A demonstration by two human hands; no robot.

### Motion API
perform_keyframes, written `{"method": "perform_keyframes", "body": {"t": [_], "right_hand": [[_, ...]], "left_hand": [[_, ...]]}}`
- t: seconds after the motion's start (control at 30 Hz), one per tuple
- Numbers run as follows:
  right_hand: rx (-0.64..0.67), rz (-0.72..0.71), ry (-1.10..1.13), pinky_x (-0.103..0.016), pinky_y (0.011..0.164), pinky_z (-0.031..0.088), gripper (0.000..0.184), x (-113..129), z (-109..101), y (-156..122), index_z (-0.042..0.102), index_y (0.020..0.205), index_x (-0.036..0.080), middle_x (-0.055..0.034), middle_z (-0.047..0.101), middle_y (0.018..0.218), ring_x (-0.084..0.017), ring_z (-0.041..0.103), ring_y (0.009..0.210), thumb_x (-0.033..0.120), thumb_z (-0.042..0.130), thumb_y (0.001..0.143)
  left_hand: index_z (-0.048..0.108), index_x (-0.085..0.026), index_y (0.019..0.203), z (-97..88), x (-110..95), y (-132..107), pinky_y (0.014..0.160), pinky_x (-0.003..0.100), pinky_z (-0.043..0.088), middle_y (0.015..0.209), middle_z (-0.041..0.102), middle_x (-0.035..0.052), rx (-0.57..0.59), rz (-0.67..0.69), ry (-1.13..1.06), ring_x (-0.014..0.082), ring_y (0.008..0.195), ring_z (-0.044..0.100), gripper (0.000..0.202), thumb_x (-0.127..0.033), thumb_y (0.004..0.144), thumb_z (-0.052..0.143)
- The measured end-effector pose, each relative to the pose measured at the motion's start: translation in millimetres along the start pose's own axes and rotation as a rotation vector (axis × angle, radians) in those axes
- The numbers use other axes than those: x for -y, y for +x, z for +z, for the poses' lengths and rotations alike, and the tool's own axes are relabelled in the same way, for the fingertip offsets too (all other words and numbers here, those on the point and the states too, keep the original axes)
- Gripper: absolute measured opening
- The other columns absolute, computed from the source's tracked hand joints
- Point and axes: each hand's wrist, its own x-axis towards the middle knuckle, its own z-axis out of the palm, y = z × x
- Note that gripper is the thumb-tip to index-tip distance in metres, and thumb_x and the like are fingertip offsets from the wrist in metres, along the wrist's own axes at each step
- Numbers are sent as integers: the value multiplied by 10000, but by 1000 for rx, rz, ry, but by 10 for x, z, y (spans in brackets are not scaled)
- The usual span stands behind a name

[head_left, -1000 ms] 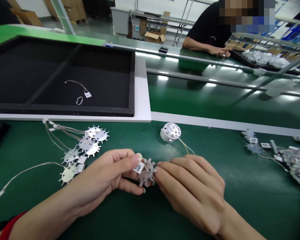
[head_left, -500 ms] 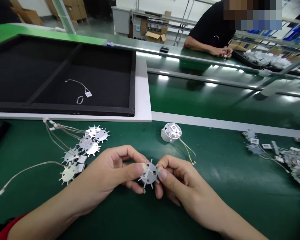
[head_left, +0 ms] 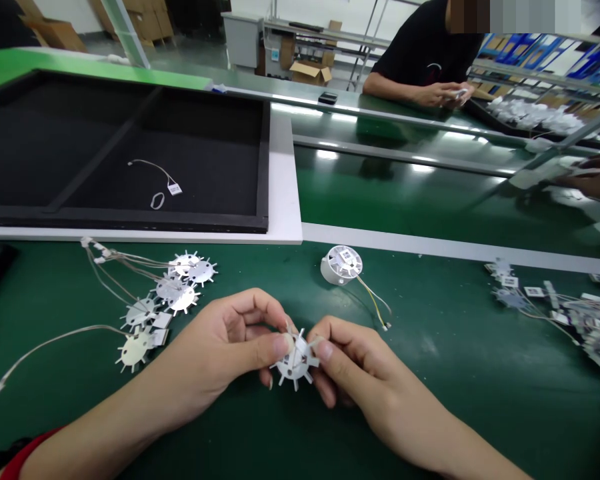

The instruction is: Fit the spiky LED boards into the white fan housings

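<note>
Between my hands is a silvery round metal plate [head_left: 296, 363] with short spokes around its edge. My left hand [head_left: 247, 340] pinches its upper left side between thumb and fingers. The thumb and forefinger of my right hand [head_left: 355, 363] close on its right edge. Thin wire seems to cross the plate's face; where it runs is hidden by my fingers. Beyond my hands stands a white round housing [head_left: 341, 265] with a similar spoked plate in its top and yellow and white wires trailing. Left of my hands lie several spoked plates [head_left: 183, 283] with wires and white connectors.
A black divided tray [head_left: 215, 160] at the upper left holds a wired tag [head_left: 175, 189] and a small loop [head_left: 157, 201]. More wired plates [head_left: 595, 327] are heaped at the right. Across the bench a co-worker [head_left: 430, 67] handles something white; another person's hand [head_left: 597, 180] reaches in at right.
The spoked plate has turned and tilted between my fingers and sits slightly lower. Another person's hand has come in at the right edge, and the co-worker's hands have shifted.
</note>
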Motion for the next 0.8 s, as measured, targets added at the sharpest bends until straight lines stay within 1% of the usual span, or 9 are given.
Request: {"method": "perform_keyframes", "body": {"t": [0.1,0.17,0.23,0.3,0.43,0.53,0.63,0.73,0.8], "right_hand": [[-9,19,57,-263,590,329,482,27,18,2,633,863,197,38,522,669,-115,417,622,663,646,987],[-8,73,103,-257,567,302,422,41,41,-1,680,896,196,50,480,666,-110,385,612,604,788,899],[-27,96,112,-260,561,287,368,43,57,-3,718,889,196,48,471,663,-110,369,610,540,845,855],[-56,85,86,-267,578,313,326,39,58,-2,747,868,194,27,530,676,-120,413,626,511,824,871],[-96,36,17,-266,615,386,268,38,41,10,768,842,189,-7,645,703,-136,536,657,447,759,916],[-105,39,28,-255,615,409,260,39,34,21,783,872,186,3,646,674,-131,558,642,444,781,903],[-88,26,23,-247,606,408,269,35,12,19,780,872,184,14,633,666,-121,543,628,449,790,912],[-16,-66,-70,-252,594,394,305,35,-32,-6,779,891,191,13,625,664,-117,525,615,430,643,1024],[11,-108,-123,-249,574,379,320,43,-56,-28,766,918,195,18,612,658,-115,517,602,402,568,1062]], "left_hand": [[738,-176,821,-2,-4,9,575,128,593,806,767,-13,-11,19,-9,83,662,671,285,-285,762,994],[743,-190,826,-10,-3,13,585,118,587,813,773,-16,-1,46,-8,81,677,680,241,-289,808,962],[755,-204,846,-15,-1,7,599,109,580,814,768,-24,4,70,9,77,685,685,196,-277,838,937],[783,-230,901,-14,3,-16,633,115,588,843,763,-35,-4,76,25,76,703,696,175,-275,834,938],[825,-290,1083,0,20,-82,729,118,597,905,789,-30,-2,-12,28,84,772,715,277,-369,841,933],[840,-283,1038,-5,39,-87,738,103,593,869,799,-36,77,-58,37,76,759,702,216,-386,862,913],[850,-273,987,-22,45,-53,698,94,600,860,791,-43,123,-47,73,71,740,703,113,-356,913,868],[852,-239,944,-36,31,-37,641,114,616,785,768,-26,126,-47,32,85,685,701,134,-366,908,872],[842,-203,901,-41,12,-42,616,124,617,728,758,-11,142,-98,-17,88,638,698,184,-381,890,889]]}}
